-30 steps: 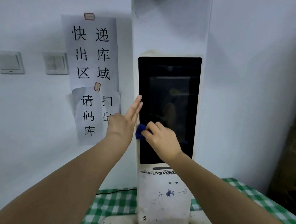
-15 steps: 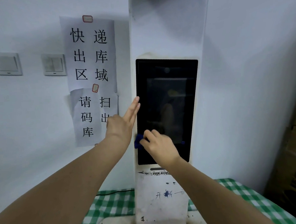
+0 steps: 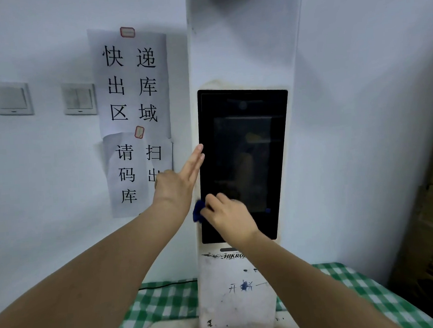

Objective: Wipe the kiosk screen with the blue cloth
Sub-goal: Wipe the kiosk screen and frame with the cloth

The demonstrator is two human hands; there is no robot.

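The kiosk is a tall white column with a dark, unlit screen [image 3: 245, 146] set in its front. My right hand [image 3: 228, 218] presses a small blue cloth [image 3: 198, 211] against the lower left part of the screen; most of the cloth is hidden under my fingers. My left hand [image 3: 178, 180] lies flat with straight fingers against the kiosk's left edge, just above the cloth, fingertips touching the screen's frame.
Paper signs [image 3: 132, 93] with black characters hang on the wall left of the kiosk, beside two light switches [image 3: 79, 99]. The kiosk base [image 3: 235, 303] stands on a green checked tablecloth [image 3: 163, 303]. Cardboard boxes [image 3: 431, 251] are stacked at the right.
My right hand with the cloth has slid down the screen's left side. The left hand has stayed on the kiosk's edge.
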